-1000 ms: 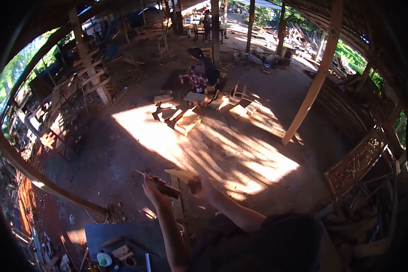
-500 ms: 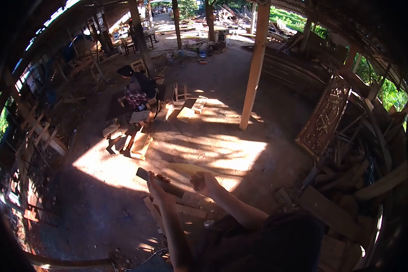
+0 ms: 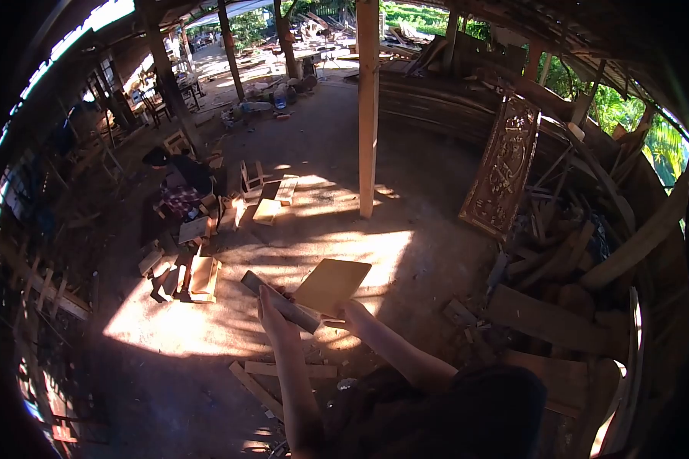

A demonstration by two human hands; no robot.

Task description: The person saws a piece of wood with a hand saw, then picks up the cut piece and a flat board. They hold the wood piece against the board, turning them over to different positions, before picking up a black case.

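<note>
My left hand [image 3: 279, 320] is wrapped round a long, narrow, dark grey block [image 3: 297, 312], which slants down to the right. In my right hand [image 3: 354, 315] is a thin, flat yellowish rectangular board [image 3: 333, 284], gripped at its near lower edge. Its broad face is turned up toward me and catches the light. The board's left corner overlaps the area just above the block in this view, and the two hands are close together in front of my body.
A person [image 3: 184, 180] crouches at the left among wooden pieces [image 3: 204, 277]. A wooden post [image 3: 367, 115] stands ahead. To the right, a carved panel [image 3: 505, 168] leans by a heap of timber [image 3: 559, 321]. Wood strips [image 3: 291, 370] lie on the ground below my hands.
The yellowish board has tilted from nearly edge-on to showing its broad face and risen slightly. My view has turned to the right, shifting the surroundings leftward. The block stays in my left hand.
</note>
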